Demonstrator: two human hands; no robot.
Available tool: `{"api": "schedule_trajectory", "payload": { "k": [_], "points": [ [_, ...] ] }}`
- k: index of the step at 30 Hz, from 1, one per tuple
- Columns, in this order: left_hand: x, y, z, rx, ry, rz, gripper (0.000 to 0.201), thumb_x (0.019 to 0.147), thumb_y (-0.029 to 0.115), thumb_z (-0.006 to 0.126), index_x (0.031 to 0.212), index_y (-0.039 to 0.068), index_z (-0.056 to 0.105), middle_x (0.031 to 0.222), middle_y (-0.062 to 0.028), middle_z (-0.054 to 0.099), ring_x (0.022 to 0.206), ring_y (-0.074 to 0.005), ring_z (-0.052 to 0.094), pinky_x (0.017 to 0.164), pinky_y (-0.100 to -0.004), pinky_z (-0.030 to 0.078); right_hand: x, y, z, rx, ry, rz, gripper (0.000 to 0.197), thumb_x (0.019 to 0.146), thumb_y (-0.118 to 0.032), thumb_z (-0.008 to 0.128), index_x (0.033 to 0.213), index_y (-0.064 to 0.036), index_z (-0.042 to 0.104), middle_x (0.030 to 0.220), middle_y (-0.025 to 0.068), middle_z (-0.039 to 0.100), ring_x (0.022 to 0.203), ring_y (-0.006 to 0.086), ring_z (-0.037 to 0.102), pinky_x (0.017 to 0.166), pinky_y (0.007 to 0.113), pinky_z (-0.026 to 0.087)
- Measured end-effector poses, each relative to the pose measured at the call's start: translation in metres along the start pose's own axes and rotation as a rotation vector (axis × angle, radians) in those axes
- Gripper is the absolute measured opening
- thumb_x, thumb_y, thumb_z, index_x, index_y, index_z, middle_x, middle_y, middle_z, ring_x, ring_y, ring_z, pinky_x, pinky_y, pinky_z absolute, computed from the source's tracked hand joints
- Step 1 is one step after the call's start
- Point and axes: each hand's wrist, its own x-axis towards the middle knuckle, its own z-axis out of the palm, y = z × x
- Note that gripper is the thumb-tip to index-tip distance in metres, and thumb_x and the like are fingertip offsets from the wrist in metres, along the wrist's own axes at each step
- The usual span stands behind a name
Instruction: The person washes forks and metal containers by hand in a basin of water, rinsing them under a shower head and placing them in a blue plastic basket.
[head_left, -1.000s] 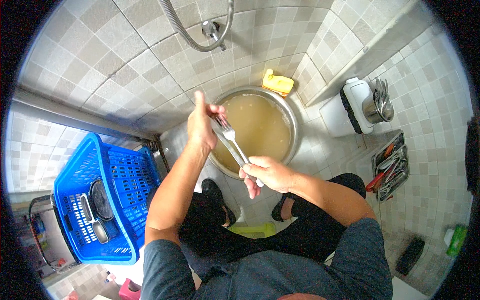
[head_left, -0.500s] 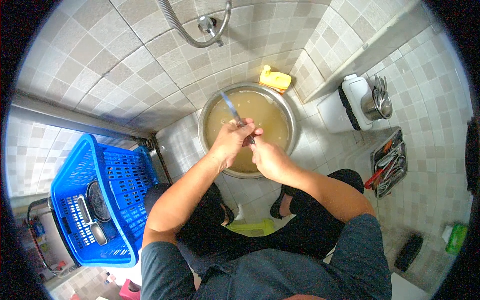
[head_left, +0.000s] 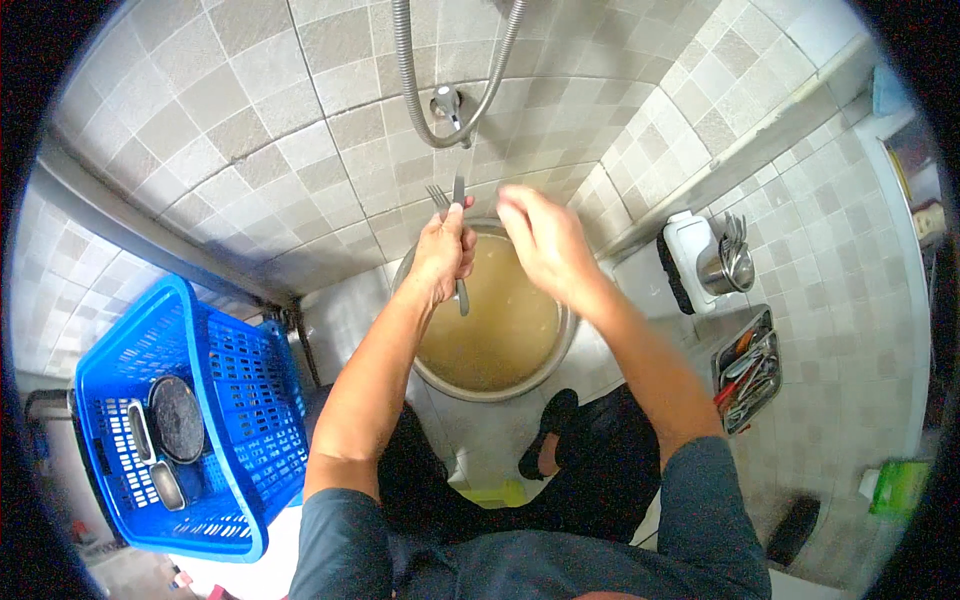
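My left hand (head_left: 443,252) is closed over the far left part of a round metal basin (head_left: 482,396) of cloudy, brownish water (head_left: 490,340). It grips a fork (head_left: 436,193) and a table knife (head_left: 459,188) together, with the tines and the knife's tip pointing toward the wall. A metal handle end sticks out below the fist. My right hand (head_left: 548,245) is raised above the basin's far right side, apart from the left. Its fingers are blurred, and I cannot see anything in them.
At left stands a blue plastic basket (head_left: 255,400) with metal pans inside. A tap (head_left: 447,100) and flexible hose (head_left: 408,70) hang on the tiled wall. To the right are a white container (head_left: 690,245), a metal cup of cutlery (head_left: 728,268) and a cutlery tray (head_left: 748,375).
My hands were together on the knife over the basin. Now they are apart, the right moved away and up, and a fork shows in the left. The view has shifted; the yellow container is hidden.
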Motion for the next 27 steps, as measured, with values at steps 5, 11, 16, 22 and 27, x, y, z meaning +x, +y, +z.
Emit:
{"api": "schedule_trajectory", "payload": {
  "k": [5, 11, 16, 22, 27],
  "points": [
    [0.023, 0.014, 0.005, 0.131, 0.020, 0.005, 0.024, 0.098, 0.025, 0.049, 0.109, 0.009, 0.064, 0.074, 0.0011, 0.057, 0.053, -0.0106, 0.043, 0.048, -0.0271, 0.036, 0.110, -0.007, 0.012, -0.164, -0.074, 0.211, 0.034, 0.091, -0.029, 0.061, 0.112, -0.0024, 0.063, 0.097, 0.0228, 0.068, 0.090, 0.0376, 0.067, 0.077, 0.044, 0.052],
    [0.053, 0.002, 0.000, 0.145, 0.058, -0.020, 0.019, 0.094, 0.030, 0.056, 0.085, 0.018, 0.045, 0.062, 0.0054, 0.043, 0.046, -0.0079, 0.036, 0.040, -0.0252, 0.023, 0.136, -0.004, 0.039, -0.401, -0.244, 0.150, 0.012, 0.075, -0.007, 0.068, 0.082, 0.0021, 0.072, 0.084, 0.0247, 0.069, 0.084, 0.0382, 0.070, 0.071, 0.046, 0.056],
    [0.090, -0.006, -0.023, 0.071, 0.030, 0.076, 0.019, 0.094, 0.023, 0.053, 0.082, 0.012, 0.045, 0.064, 0.0004, 0.047, 0.045, -0.0104, 0.037, 0.039, -0.0261, 0.027, 0.137, -0.016, 0.050, -0.381, -0.152, 0.129, 0.017, 0.074, -0.002, 0.063, 0.088, 0.0047, 0.069, 0.090, 0.0248, 0.069, 0.088, 0.0387, 0.069, 0.076, 0.045, 0.056],
    [0.089, -0.001, -0.012, 0.179, 0.043, 0.093, 0.023, 0.094, 0.030, 0.048, 0.078, 0.013, 0.047, 0.061, 0.0016, 0.045, 0.045, -0.0097, 0.037, 0.040, -0.0256, 0.026, 0.135, -0.001, 0.046, -0.319, -0.190, 0.197, 0.016, 0.074, -0.002, 0.063, 0.088, 0.0036, 0.068, 0.092, 0.0242, 0.069, 0.090, 0.0379, 0.069, 0.079, 0.045, 0.055],
    [0.095, 0.011, -0.014, 0.212, 0.032, 0.102, 0.031, 0.089, 0.040, 0.050, 0.067, 0.018, 0.046, 0.054, 0.0051, 0.035, 0.042, -0.0100, 0.033, 0.039, -0.0272, 0.024, 0.149, -0.009, 0.046, -0.351, -0.307, 0.259, 0.016, 0.074, -0.015, 0.069, 0.084, -0.0020, 0.072, 0.085, 0.0205, 0.070, 0.083, 0.0353, 0.070, 0.074, 0.045, 0.055]
  ]
}}
